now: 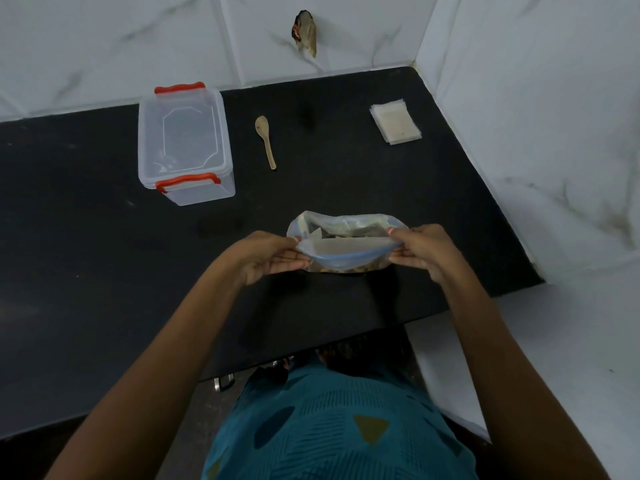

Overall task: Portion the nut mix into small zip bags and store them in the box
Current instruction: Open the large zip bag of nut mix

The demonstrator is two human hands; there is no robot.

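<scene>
Pinching, with left hand [273, 259] and right hand [424, 251], the two ends of the large nut mix bag [341, 237] at frame centre, mouth parted, base resting on the black table [104, 237]. Beyond, upper middle: wooden spoon [266, 142] lying flat. Upper left: clear lidded box [185, 143] with red latches. Upper right: stack of small zip bags [396, 121], well apart from the box.
</scene>
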